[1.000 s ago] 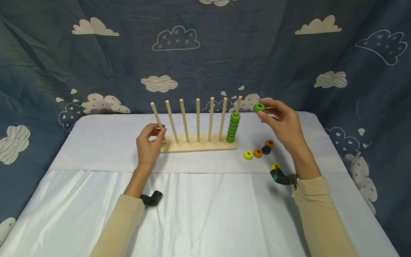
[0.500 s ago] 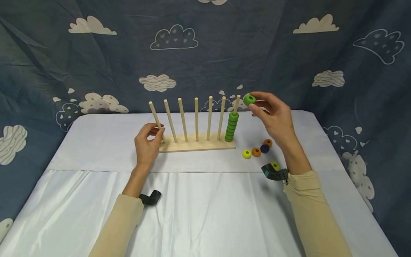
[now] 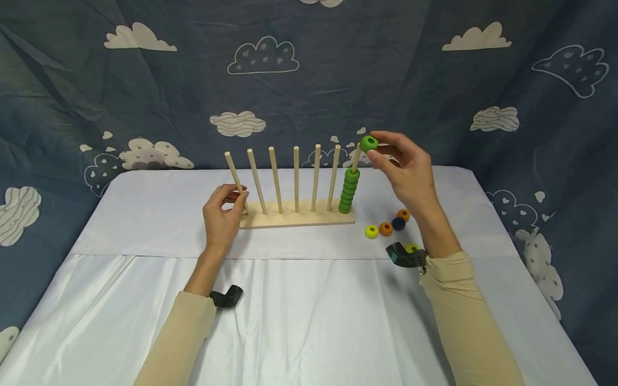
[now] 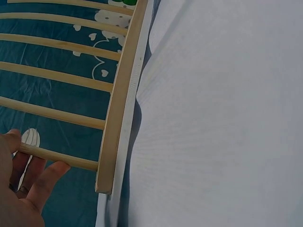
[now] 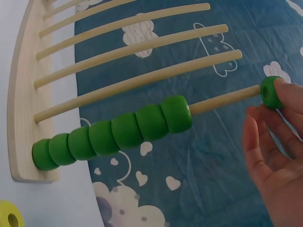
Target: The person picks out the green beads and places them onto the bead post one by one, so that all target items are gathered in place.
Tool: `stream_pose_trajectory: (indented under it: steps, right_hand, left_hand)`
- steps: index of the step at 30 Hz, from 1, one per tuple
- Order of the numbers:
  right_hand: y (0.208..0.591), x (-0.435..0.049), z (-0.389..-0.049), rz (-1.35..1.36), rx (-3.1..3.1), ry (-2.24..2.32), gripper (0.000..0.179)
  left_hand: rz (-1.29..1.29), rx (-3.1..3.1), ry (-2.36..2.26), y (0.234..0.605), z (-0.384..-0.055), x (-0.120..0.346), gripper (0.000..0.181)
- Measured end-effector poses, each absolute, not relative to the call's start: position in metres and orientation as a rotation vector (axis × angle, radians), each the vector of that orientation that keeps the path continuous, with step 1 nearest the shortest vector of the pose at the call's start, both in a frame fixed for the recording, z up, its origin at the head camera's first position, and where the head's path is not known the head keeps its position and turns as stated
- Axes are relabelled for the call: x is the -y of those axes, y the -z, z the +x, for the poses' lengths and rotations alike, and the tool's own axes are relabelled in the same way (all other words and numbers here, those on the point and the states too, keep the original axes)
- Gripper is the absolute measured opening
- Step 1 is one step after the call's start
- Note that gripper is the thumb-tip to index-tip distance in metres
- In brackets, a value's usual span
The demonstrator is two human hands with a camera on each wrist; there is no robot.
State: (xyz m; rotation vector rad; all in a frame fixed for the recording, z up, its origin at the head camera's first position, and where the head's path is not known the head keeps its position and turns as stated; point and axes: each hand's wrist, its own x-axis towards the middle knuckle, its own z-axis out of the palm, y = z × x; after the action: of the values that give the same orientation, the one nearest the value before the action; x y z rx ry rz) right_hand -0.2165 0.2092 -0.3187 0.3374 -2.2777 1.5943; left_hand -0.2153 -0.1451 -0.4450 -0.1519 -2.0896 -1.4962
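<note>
A wooden peg rack (image 3: 309, 219) with several upright pegs stands toward the back of the white table. Its rightmost peg carries a stack of green beads (image 3: 349, 191), also large in the right wrist view. My right hand (image 3: 406, 169) pinches one more green bead (image 5: 271, 92) between thumb and fingers, right at the tip of that peg. The bead's hole shows from the side in the right wrist view. At the rack's other end, my left hand (image 3: 223, 217) grips the leftmost peg (image 4: 61, 156) between thumb and fingers, low near the base.
Right of the rack lie loose beads: a yellow bead (image 3: 371, 231), an orange bead (image 3: 385, 229), a dark blue bead (image 3: 398, 224) and another orange bead (image 3: 403, 214). A second yellow bead (image 3: 412, 248) is partly behind the right wrist camera (image 3: 404, 255). A cloud-patterned curtain (image 3: 338, 86) hangs behind.
My right hand has carried the green bead left and up to the tip of the rightmost peg. The left hand keeps its grip on the leftmost peg.
</note>
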Motion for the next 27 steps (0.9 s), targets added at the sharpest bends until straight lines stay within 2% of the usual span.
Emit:
stream_pose_trajectory:
  steps: [27]
  right_hand:
    - [0.3136, -0.1988, -0.2217, 0.344, 2.341, -1.484, 0.04]
  left_hand:
    - [-0.144, 2.101, 1.501, 0.4434, -0.214, 0.1438, 0.012]
